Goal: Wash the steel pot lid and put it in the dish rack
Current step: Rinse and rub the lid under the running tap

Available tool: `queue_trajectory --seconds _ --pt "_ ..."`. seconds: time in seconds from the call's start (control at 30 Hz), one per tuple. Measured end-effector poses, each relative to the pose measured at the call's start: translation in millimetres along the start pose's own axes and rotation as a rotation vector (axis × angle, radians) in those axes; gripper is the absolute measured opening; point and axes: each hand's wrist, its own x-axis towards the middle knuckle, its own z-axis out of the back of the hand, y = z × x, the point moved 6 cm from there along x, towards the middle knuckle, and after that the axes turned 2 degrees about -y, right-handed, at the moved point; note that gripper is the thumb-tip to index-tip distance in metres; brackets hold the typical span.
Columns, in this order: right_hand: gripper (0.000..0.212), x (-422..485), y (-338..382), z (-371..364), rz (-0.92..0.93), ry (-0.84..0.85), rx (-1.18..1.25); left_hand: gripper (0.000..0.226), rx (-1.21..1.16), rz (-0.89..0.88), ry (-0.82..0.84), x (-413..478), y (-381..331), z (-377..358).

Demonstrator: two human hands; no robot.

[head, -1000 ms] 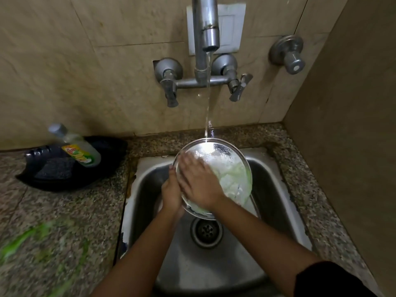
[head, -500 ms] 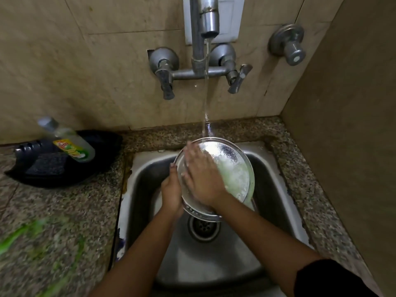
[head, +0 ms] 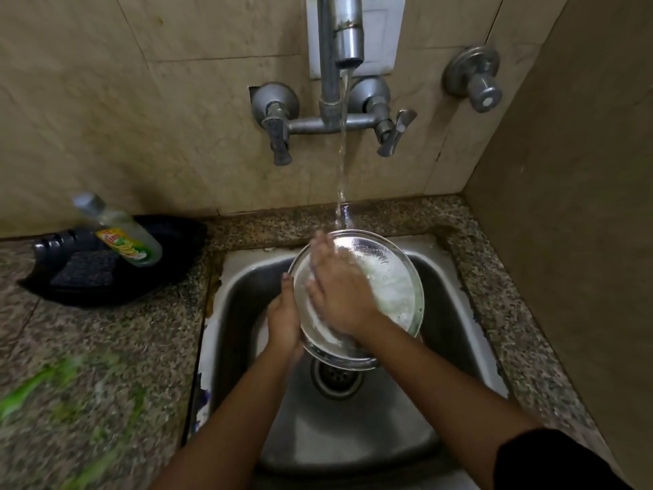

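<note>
Steel pot lid [head: 399, 288]: held tilted over the sink [head: 456, 313], above the drain [head: 335, 378], white suds on its right half; far rim under the water stream [head: 342, 153].
Change since half a second ago: right hand now reaching higher on the lid, fingertips at the far rim where the water lands; before, lower and nearer the centre. Lid and left hand in much the same place.
Right hand [head: 339, 295]: laid flat on the inner face of the lid, fingers [head: 319, 249] stretched out and close together, not curled round anything; slightly blurred.
Left hand [head: 284, 316]: closed on the near-left rim of the lid, thumb on top of the edge, other fingers hidden behind the lid.
Tap [head: 348, 40]: running, thin stream falling onto the upper edge of the lid.
Counter [head: 106, 348]: speckled granite round the sink; blurred green streaks at the near left.
Dish soap bottle [head: 120, 231]: lying tilted on a black tray [head: 169, 256] at the left, beside a dark scrub pad [head: 84, 272].
Sleeve [head: 551, 461]: black, on the right forearm at the lower right.
</note>
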Motion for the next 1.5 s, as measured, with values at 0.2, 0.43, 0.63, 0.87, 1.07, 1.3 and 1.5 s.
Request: queue_trajectory --seconds 0.2,0.43,0.63,0.87,1.07,1.3,1.5 --pt "0.060 -71 -10 -12 0.289 0.095 -0.100 0.042 -0.047 -0.025 -0.097 7 -16 22" --pt "0.066 -11 -56 19 -0.169 -0.123 -0.091 0.036 0.049 -0.067 -0.015 -10 -16 5" --pt "0.035 41 15 51 0.319 -0.321 -0.022 0.012 0.341 -0.293 0.184 -9 -44 -6" --pt "0.057 65 -44 78 -0.084 -0.065 0.081 0.010 0.312 -0.334 0.249 0 -71 -12" --pt "0.042 48 23 69 0.573 -0.149 -0.036 0.026 0.462 -0.421 0.377 -1 -80 -27" --pt "0.036 49 -63 79 0.179 -0.070 0.201 0.014 0.331 -0.311 0.281 3 -78 5" --pt "0.035 50 16 84 0.539 -0.065 0.081 0.016 0.433 -0.447 0.370 -8 -85 -17"
